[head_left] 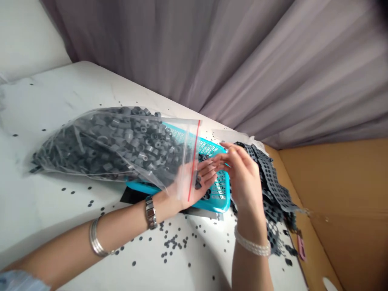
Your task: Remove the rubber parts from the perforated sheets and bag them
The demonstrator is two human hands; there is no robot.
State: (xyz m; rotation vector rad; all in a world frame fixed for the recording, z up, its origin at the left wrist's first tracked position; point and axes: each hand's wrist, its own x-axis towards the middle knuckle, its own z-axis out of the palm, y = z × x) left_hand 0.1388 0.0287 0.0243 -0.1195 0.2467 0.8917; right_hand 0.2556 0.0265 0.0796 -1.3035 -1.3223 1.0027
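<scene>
A clear zip bag (103, 141) full of small grey rings lies on the white table (45, 105), partly over a turquoise perforated tray (216, 194). My left hand (197, 182) sits palm up at the bag's open mouth, under the plastic, with a few grey rings cupped in its curled fingers. My right hand (242, 173) hovers just right of it over the tray, fingertips pinched together against the left fingers; what they pinch is too small to make out.
A heap of dark perforated rubber sheets (273, 182) lies right of the tray. Small dark discs (174, 242) are scattered over the table. A cardboard box wall (339, 194) stands at the right and a grey curtain (242, 60) hangs behind.
</scene>
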